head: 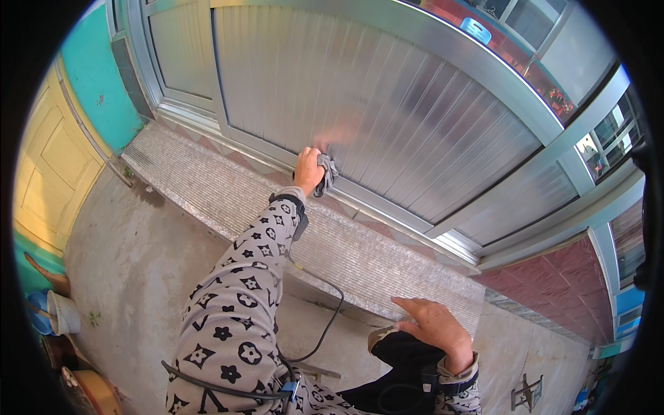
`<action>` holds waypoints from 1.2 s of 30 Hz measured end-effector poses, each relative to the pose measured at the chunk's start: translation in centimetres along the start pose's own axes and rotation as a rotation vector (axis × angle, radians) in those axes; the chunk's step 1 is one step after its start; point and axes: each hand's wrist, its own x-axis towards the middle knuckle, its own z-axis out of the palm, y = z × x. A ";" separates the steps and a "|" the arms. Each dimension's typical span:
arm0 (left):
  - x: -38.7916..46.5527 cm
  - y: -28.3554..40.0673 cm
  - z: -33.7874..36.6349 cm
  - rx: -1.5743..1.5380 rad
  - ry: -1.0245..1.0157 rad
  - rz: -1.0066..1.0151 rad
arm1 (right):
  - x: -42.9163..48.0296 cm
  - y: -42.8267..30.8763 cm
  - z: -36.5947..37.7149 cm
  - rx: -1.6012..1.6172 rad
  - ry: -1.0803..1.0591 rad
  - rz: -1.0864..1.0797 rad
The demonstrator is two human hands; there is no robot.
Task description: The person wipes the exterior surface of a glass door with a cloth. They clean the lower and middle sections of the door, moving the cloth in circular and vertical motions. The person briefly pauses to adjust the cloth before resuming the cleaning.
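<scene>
My left hand (309, 171) is closed around a crumpled grey cloth (327, 174), which touches the bottom rail of a ribbed metal door panel (332, 98). Below the rail runs a strip of pink and grey tiles, then a grooved stone step (363, 254). Over the step's front edge, beside my dark-clad knee, my right hand (434, 324) is held with its fingers extended and nothing in it. A black cable (340, 301) hangs in a loop between my arms.
A yellow door (52, 166) and a turquoise wall (98, 88) stand at the left. Lower left are a white bucket (64, 312) and an orange basin (91, 391). A small folding stool (527, 392) stands on the concrete floor at the lower right. Dark red tiles (557, 282) face the right wall.
</scene>
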 end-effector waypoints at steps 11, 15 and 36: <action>9.0 0.3 -3.1 -0.128 0.719 -0.090 | -0.8 1.2 0.2 -0.003 0.000 0.025; 6.2 -2.1 -0.9 -0.145 0.425 -0.465 | -0.8 1.2 0.2 0.002 0.001 0.015; 0.7 14.4 3.6 -0.339 0.060 -0.248 | -1.5 1.1 -0.3 0.019 0.047 0.017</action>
